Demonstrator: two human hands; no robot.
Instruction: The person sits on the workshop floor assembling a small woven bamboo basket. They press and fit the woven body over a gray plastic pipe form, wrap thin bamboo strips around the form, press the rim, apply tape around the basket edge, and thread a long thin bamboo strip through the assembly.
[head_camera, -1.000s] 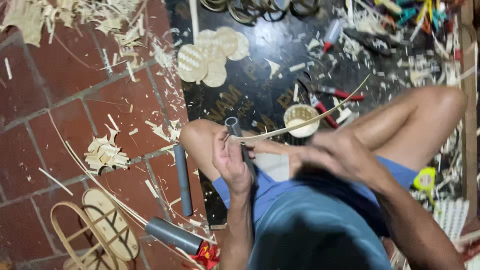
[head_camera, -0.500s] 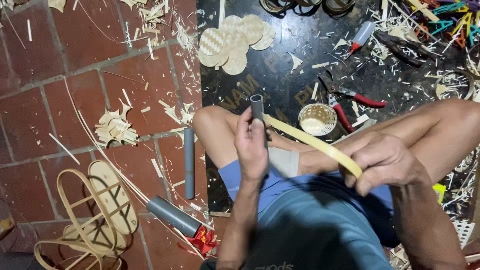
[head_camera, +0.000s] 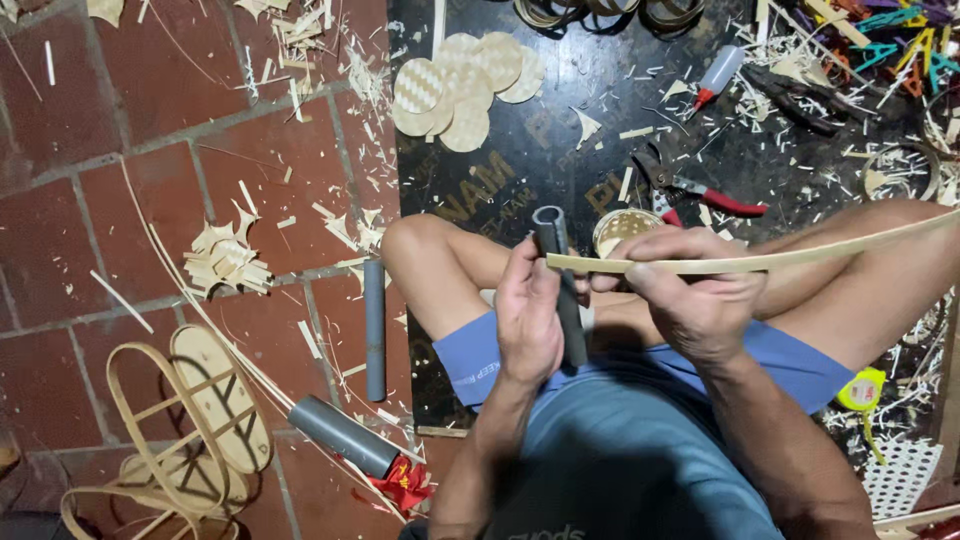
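Gripping a grey tube (head_camera: 556, 270), hands hold a thin, pale bamboo strip (head_camera: 760, 262).

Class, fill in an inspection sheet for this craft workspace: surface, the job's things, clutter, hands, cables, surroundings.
Surface: red brick floor beside a dark board that the person sits on.
Job's things: grey tube held upright; long bamboo strip laid across its top, running off to the right.
Clutter: bamboo shavings, woven discs, red-handled pliers, squeeze bottle, two loose grey tubes, small woven basket.
Hands: left hand grips the tube; right hand pinches the strip.
Cables: nothing seen.
Surroundings: bamboo frame basket at lower left; coloured clips at upper right.
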